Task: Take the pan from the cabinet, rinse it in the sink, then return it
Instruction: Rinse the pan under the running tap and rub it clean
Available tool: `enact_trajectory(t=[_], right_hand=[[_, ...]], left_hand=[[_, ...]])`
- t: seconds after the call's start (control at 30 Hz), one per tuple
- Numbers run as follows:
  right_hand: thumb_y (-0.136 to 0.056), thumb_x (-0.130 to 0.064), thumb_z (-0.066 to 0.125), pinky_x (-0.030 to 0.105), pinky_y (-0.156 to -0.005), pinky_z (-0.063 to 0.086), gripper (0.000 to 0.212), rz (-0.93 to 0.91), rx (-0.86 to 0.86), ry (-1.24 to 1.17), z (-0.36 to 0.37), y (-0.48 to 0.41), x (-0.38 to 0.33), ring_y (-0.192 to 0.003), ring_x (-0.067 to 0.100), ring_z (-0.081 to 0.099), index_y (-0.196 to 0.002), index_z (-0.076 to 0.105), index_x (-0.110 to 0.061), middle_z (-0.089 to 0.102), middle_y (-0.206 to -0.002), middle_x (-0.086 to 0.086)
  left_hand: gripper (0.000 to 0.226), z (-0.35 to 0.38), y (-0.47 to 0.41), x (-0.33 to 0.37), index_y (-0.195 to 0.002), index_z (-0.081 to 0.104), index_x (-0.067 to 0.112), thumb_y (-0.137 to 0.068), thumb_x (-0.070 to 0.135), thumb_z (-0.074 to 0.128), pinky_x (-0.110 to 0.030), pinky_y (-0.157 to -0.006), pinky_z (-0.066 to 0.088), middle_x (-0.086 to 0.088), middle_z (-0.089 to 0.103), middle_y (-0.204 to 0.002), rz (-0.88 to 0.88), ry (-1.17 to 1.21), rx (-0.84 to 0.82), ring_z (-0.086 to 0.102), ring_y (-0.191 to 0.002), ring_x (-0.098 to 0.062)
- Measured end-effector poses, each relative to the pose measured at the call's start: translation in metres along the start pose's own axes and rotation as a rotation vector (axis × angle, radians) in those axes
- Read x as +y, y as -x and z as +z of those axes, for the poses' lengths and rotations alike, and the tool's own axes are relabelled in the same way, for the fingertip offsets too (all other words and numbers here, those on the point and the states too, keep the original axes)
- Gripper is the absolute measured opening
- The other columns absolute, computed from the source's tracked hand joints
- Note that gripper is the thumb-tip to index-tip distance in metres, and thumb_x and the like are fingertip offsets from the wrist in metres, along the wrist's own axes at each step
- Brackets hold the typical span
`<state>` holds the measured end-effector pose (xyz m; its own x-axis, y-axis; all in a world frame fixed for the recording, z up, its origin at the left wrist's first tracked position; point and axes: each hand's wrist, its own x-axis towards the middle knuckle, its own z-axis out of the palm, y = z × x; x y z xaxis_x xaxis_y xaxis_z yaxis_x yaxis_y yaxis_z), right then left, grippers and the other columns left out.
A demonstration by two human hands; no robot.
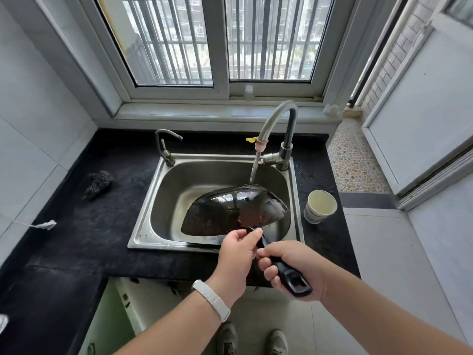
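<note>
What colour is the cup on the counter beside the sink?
The cup is white outside, pale cream inside; the head view shows it best.

The pan [234, 210] fills most of the sink [153, 206]; the faucet [280, 129] arches over its back-right corner.

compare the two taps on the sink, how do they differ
The right tap is taller and runs water onto the pan; the left tap is shorter, thinner, with no flow. The right tap has a pink tip, the left tap none. Both curve over the sink.
</note>
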<state>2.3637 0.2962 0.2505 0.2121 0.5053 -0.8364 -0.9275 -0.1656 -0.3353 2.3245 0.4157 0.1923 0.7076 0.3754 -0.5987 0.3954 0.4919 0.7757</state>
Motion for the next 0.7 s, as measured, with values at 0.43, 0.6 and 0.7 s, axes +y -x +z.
enact_trajectory(t=[0.43,0.6,0.7], right_hand=[[-0.101,-0.011,0.047,0.016,-0.035,0.041,0.014,0.033,-0.054,0.120,0.017,-0.022,-0.010,-0.041,0.007,0.048,-0.091,0.058,-0.010,0.052,-0.061,0.000],[-0.100,-0.011,0.049,0.015,-0.036,0.042,0.017,0.055,-0.060,0.148,0.025,-0.025,-0.015,-0.042,0.007,0.047,-0.086,0.058,-0.011,0.052,-0.061,0.000],[-0.100,-0.010,0.050,0.015,-0.036,0.042,0.017,0.055,-0.058,0.173,0.030,-0.026,-0.015,-0.042,0.007,0.048,-0.085,0.058,-0.010,0.052,-0.061,0.000]], left_hand=[[0.034,-0.024,-0.007,0.008,-0.112,0.056,0.004,-0.088,0.023,0.070,-0.032,-0.071,0.051,-0.005,0.062,-0.078,0.002,0.034,0.077,0.055,-0.065,-0.014],[0.033,-0.031,-0.008,0.011,-0.111,0.058,0.004,-0.088,0.024,0.070,-0.033,-0.074,0.051,-0.008,0.065,-0.082,0.008,0.041,0.082,0.056,-0.067,-0.015],[0.025,-0.034,-0.006,0.014,-0.105,0.059,0.004,-0.089,0.022,0.068,-0.029,-0.067,0.050,-0.004,0.064,-0.074,0.012,0.052,0.071,0.056,-0.060,-0.010]])
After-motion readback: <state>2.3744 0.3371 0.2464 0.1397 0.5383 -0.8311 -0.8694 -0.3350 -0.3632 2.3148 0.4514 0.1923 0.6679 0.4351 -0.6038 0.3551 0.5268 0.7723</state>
